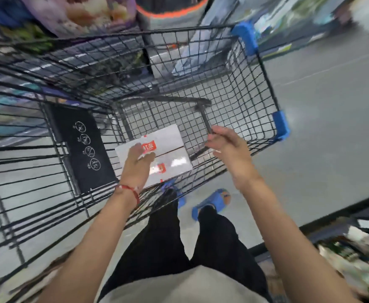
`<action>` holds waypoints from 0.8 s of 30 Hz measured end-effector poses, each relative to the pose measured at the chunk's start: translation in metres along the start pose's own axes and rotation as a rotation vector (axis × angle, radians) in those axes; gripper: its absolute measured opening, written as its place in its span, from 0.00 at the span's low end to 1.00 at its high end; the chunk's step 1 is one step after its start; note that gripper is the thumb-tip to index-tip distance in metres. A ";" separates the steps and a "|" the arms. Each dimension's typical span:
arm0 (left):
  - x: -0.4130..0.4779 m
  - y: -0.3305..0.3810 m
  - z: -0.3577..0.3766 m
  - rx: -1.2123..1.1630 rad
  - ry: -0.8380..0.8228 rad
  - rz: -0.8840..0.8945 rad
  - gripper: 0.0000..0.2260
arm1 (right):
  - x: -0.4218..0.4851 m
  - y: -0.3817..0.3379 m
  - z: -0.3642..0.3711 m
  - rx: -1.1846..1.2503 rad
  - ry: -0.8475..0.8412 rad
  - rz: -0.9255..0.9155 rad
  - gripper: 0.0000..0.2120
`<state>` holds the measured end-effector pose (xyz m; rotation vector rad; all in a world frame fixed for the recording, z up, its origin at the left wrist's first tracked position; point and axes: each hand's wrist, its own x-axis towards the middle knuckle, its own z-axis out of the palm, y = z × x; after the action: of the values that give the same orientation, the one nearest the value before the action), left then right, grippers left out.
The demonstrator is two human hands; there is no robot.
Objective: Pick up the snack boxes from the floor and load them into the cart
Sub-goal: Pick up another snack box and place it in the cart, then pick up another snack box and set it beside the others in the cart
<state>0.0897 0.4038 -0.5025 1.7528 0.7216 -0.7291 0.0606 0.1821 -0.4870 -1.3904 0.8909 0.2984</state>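
Observation:
A white snack box (168, 149) with red labels lies flat on the bottom of the black wire cart (264, 84). My left hand (138, 162), a red string round its wrist, hovers over the box's near left part with fingers relaxed; whether it touches the box is unclear. My right hand (228, 147) hangs over the cart's right side, fingers loosely spread and holding nothing. No other boxes show on the floor in this view.
The cart's folded child seat with a black warning panel (83, 147) is at the left. Blue corner bumpers (280, 125) mark the cart's right rim. My feet in blue slippers (209, 204) stand under the cart. Shelves of goods lie at top and lower right; grey floor at right.

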 end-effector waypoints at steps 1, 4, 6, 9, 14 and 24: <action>-0.010 0.007 0.009 0.014 -0.020 0.023 0.22 | -0.011 -0.002 -0.011 0.042 0.008 -0.007 0.12; -0.038 0.025 0.039 0.029 -0.069 0.066 0.19 | -0.038 -0.006 -0.038 0.086 0.046 -0.030 0.12; -0.062 0.038 0.067 0.066 -0.118 0.131 0.17 | -0.057 -0.009 -0.066 0.153 0.082 -0.032 0.12; -0.097 0.058 0.115 0.111 -0.175 0.227 0.14 | -0.081 -0.014 -0.114 0.257 0.121 -0.048 0.10; -0.144 0.086 0.202 0.206 -0.266 0.351 0.13 | -0.102 -0.011 -0.199 0.348 0.188 -0.079 0.09; -0.215 0.124 0.371 0.384 -0.507 0.430 0.12 | -0.119 -0.006 -0.361 0.529 0.413 -0.117 0.10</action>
<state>0.0008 -0.0098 -0.3599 1.8617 -0.1493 -0.9958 -0.1451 -0.1172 -0.3744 -1.0118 1.1208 -0.3113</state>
